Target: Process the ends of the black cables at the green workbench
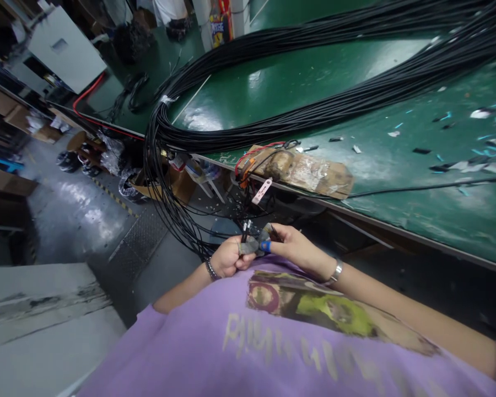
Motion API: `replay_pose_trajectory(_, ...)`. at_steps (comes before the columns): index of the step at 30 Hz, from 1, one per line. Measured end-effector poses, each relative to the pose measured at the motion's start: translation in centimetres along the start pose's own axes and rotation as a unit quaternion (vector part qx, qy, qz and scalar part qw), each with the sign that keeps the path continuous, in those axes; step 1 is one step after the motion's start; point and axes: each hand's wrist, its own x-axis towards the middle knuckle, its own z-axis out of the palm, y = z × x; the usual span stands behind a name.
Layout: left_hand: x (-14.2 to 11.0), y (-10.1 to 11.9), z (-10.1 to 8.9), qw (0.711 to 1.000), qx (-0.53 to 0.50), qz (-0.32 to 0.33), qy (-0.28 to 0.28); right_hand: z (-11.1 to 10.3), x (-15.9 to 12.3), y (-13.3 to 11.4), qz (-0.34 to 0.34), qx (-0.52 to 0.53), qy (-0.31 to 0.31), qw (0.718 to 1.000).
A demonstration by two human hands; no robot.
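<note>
My left hand, with a dark bracelet at the wrist, is closed around black cables whose pale-tipped ends stick up between the covered fingers. Close against it, my right hand is closed in a pinch, with grey finger covers and a blue band on one digit. What its fingertips hold is too small and blurred to make out. Both hands are in front of the purple shirt, below the table edge. Behind them, loose cable strands hang down from the large bundle of black cables lying over the table.
The green table carries scattered black, white and blue scraps. Near its edge lies a taped cardboard piece with red and orange wires and a pink tag. A white machine stands at the far left; cardboard boxes sit below.
</note>
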Motion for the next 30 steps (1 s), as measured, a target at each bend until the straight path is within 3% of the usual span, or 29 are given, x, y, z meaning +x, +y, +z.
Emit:
replay_pose_trajectory(4,-0.1,-0.8,0.1,0.985,0.134,0.096,0.056,0.3,0.2,0.2,0.008,0.008,0.037,0.999)
replay_pose_trajectory(7,-0.4,-1.1,-0.2,0.929,0.260,0.214,0.154,0.6,0.3,0.6,0.059,0.021,0.049,0.997)
replay_pose_trajectory(9,-0.5,-1.1,-0.4,0.897,0.311,0.249,0.194,0.7,0.5,0.9,0.110,0.030,0.039,0.993)
replay_pose_trajectory(10,-0.6,-1.1,-0.4,0.894,0.316,0.251,0.195,0.7,0.5,1.0,0.133,0.038,0.029,0.990)
replay_pose_trajectory(13,-0.7,-0.8,-0.2,0.930,0.246,0.220,0.160,0.4,0.4,1.1,0.141,0.060,0.018,0.988)
replay_pose_trajectory(16,-0.6,-0.7,0.1,0.972,0.121,0.147,0.134,0.1,0.1,0.7,0.028,0.038,0.033,0.998)
replay_pose_trajectory(18,-0.6,-0.6,0.1,0.984,0.061,0.117,0.116,0.0,-0.1,0.2,-0.052,0.005,0.017,0.998)
replay_pose_trajectory(20,-0.5,-0.5,0.0,0.989,0.029,0.104,0.097,0.0,-0.2,-0.1,-0.091,-0.040,0.003,0.995)
replay_pose_trajectory(24,-0.5,-0.4,-0.3,0.994,-0.011,0.077,0.078,0.3,-0.1,-0.2,-0.076,-0.071,0.012,0.995)
replay_pose_trajectory(30,-0.5,-0.2,-1.0,0.998,-0.051,0.017,-0.009,0.6,-0.1,0.1,0.019,0.084,-0.047,0.995)
